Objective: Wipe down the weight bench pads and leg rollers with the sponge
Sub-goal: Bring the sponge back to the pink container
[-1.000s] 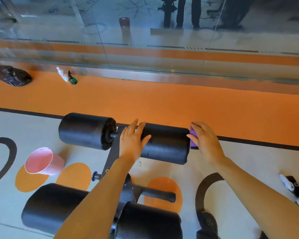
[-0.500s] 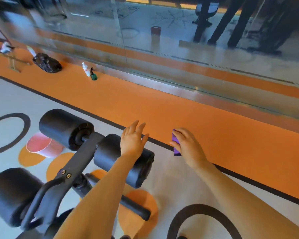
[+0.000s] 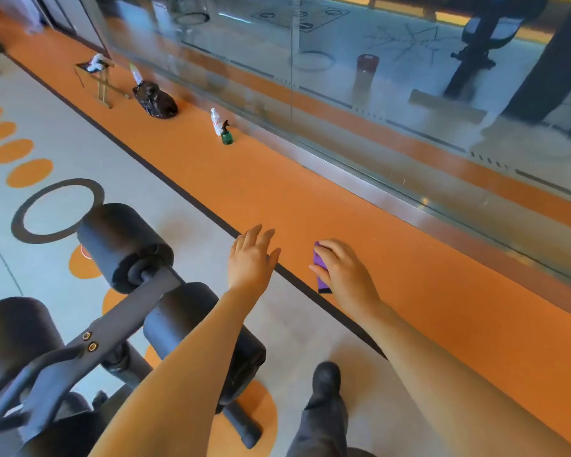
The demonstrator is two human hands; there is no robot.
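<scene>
The weight bench's black leg rollers fill the lower left: an upper left roller, an upper right roller under my forearm, and a lower roller, joined by a grey metal arm. My left hand hovers with fingers spread, off the rollers, over the floor. My right hand grips a purple sponge in the air, to the right of the rollers and apart from them.
A glass wall with a metal sill runs along the orange floor strip. By it stand a white bottle, a green spray bottle, a black bag and a small wooden stand. My dark shoe is at the bottom.
My left hand has come off the right roller and my right hand with the sponge has moved away from its end. The view has swung right, so the rollers sit further left.
</scene>
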